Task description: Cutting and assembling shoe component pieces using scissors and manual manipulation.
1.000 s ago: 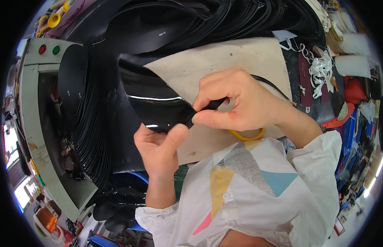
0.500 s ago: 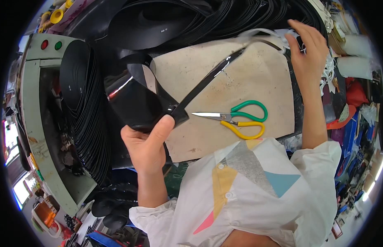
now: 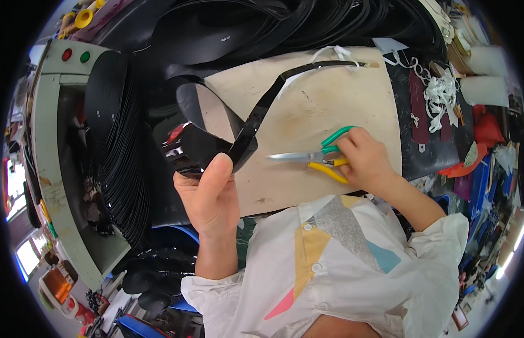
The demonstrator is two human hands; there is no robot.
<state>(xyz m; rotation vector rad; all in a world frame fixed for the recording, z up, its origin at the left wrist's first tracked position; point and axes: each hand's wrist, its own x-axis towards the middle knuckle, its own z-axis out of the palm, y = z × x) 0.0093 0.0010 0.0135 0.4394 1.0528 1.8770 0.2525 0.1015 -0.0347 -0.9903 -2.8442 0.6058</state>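
Note:
My left hand [image 3: 208, 194] pinches a glossy black patent piece [image 3: 183, 143], which looks like a shoe upper, with the thumb on top. A long black strap [image 3: 263, 110] runs from beside that thumb up and right across the board, bending toward a pale tip. On the right, my right hand [image 3: 366, 158] is closed round the handles of the scissors [image 3: 312, 156], one handle green and one yellow. Their blades point left toward the black piece without touching it. A thin white tape [image 3: 340, 53] lies by the strap's far part.
Under the hands is a beige cutting board [image 3: 307, 124]. Fanned stacks of black cut pieces lie behind it [image 3: 217, 36] and at the left [image 3: 118, 135]. Tangled white tape [image 3: 440, 93] sits at the right. A grey machine frame [image 3: 50, 118] with red and green buttons stands left.
My right hand has come from the strap's far end at the upper right down to the scissors and taken hold of them. The strap now rests bent on the board.

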